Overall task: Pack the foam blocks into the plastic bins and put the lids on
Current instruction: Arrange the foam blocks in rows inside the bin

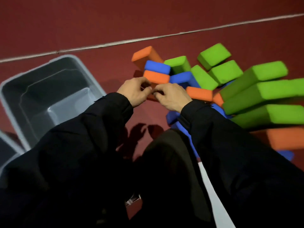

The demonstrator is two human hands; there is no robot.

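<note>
Head view gives you a dark red floor (82,22) crossed by a pale line (164,36) that climbs from left to right. Your grey plastic bin (9,89) stands open on the left, its long axis running from near left to far right, with nothing visible inside; the corner of a second bin (8,143) shows at the left edge. To the right lies a loose heap of foam blocks: long green blocks (263,94) stacked at the right, their long axes slanting from near left up to far right, smaller green blocks (213,55) beyond them, and blue and orange pieces mixed between. Both your arms in black sleeves (82,137) reach forward and meet at the heap's left edge. Your left hand (134,92) and right hand (171,97) sit knuckles up, fingers curled, almost touching, at an orange block (155,77) under a blue block (157,67). Motion blur hides whether either hand actually grips anything.
</note>
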